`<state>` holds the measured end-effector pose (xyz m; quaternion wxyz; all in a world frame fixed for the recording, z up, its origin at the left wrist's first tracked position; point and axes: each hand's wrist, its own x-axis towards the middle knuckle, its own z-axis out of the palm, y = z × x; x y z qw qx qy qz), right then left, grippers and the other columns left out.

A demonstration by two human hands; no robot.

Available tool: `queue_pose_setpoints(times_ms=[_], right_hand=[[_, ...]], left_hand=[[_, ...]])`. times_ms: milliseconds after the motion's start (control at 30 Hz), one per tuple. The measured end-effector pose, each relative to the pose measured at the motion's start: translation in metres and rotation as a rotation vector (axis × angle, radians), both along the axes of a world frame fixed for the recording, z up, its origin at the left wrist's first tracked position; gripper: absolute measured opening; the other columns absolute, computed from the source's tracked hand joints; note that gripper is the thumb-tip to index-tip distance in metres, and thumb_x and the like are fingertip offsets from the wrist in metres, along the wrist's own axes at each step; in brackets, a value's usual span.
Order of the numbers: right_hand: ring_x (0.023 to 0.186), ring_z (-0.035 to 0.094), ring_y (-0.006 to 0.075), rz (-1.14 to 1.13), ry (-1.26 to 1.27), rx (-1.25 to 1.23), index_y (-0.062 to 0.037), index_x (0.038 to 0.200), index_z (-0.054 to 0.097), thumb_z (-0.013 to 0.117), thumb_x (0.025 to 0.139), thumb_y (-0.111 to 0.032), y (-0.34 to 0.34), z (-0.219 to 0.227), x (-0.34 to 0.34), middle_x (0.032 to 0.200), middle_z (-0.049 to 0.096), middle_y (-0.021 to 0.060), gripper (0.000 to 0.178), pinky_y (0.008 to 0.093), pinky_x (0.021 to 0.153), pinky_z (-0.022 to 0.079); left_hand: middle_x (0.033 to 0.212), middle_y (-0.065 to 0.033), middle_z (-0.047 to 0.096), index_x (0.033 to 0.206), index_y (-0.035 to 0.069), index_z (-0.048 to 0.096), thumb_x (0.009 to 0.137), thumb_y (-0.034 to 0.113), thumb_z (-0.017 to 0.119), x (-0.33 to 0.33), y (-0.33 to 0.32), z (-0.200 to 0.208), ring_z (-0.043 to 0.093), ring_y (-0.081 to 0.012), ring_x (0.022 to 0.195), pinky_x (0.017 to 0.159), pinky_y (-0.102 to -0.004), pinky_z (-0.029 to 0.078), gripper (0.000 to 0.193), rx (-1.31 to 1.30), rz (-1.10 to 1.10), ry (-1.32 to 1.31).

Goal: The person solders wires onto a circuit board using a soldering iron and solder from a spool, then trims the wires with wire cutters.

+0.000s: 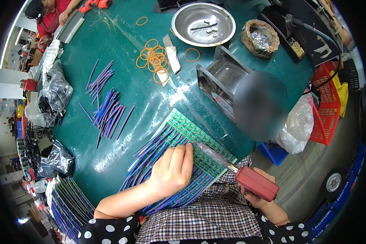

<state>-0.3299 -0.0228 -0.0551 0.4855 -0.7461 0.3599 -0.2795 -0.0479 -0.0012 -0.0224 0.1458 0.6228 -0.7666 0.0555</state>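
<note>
- A worker's left hand (173, 168) rests flat, fingers loosely curled, pressing blue-and-purple wire leads (158, 146) onto a green panelled circuit board (199, 142) at the near edge of the dark green table (122, 81).
- The right hand (258, 195), just right of the board, is closed around a red-handled soldering iron (256, 183), its tip over the board beside the left fingertips.
- Risk, as judged: the hot tip could burn those fingers, or a shifting lead could bridge neighbouring pads.
</note>
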Motion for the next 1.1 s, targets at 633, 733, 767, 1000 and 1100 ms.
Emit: queue_pose_setpoints(times_ms=[633, 733, 767, 1000, 1100], right_hand=[[0.09, 0.061, 0.0257, -0.026, -0.036, -0.022, 0.0019, 0.119, 0.055, 0.061, 0.082, -0.055, -0.003, 0.005, 0.001, 0.109, 0.062, 0.0123, 0.068, 0.0352, 0.079, 0.046], [0.092, 0.061, 0.0261, -0.002, -0.057, -0.102, 0.0004, 0.119, 0.056, 0.062, 0.082, -0.055, -0.003, -0.004, 0.0, 0.11, 0.062, 0.013, 0.067, 0.0356, 0.08, 0.047], [0.092, 0.061, 0.0261, -0.002, -0.058, -0.103, 0.0004, 0.119, 0.056, 0.062, 0.082, -0.055, -0.002, -0.004, 0.0, 0.11, 0.062, 0.013, 0.067, 0.0356, 0.08, 0.047], [0.094, 0.06, 0.0265, -0.04, -0.022, -0.002, -0.0008, 0.119, 0.057, 0.063, 0.081, -0.055, 0.0, 0.005, -0.002, 0.112, 0.061, 0.013, 0.066, 0.0361, 0.08, 0.047], [0.095, 0.06, 0.0262, -0.033, -0.031, -0.016, -0.0011, 0.121, 0.055, 0.062, 0.081, -0.055, -0.002, 0.003, -0.003, 0.112, 0.061, 0.0126, 0.067, 0.0356, 0.079, 0.047]], left_hand=[[0.086, -0.0107, 0.057, 0.097, -0.005, 0.063, 0.07, 0.003, 0.063, -0.003, -0.003, 0.005, 0.057, -0.0172, 0.069, 0.053, -0.0236, 0.047, 0.028, 0.027, -0.051, -0.193], [0.086, -0.0106, 0.057, 0.096, -0.005, 0.063, 0.07, 0.003, 0.063, -0.002, -0.004, 0.004, 0.057, -0.0168, 0.069, 0.053, -0.0235, 0.047, 0.028, 0.014, -0.063, -0.179], [0.086, -0.0106, 0.057, 0.096, -0.005, 0.063, 0.07, 0.003, 0.063, -0.002, -0.004, 0.005, 0.057, -0.0167, 0.069, 0.054, -0.0235, 0.047, 0.028, 0.012, -0.071, -0.183], [0.087, -0.0103, 0.057, 0.096, -0.004, 0.064, 0.069, 0.004, 0.063, -0.001, -0.003, 0.005, 0.057, -0.0164, 0.069, 0.055, -0.0233, 0.048, 0.028, 0.013, -0.07, -0.171], [0.087, -0.0104, 0.057, 0.097, -0.005, 0.063, 0.069, 0.005, 0.062, -0.001, -0.004, 0.005, 0.057, -0.0166, 0.069, 0.055, -0.0235, 0.048, 0.029, 0.018, -0.075, -0.17]])
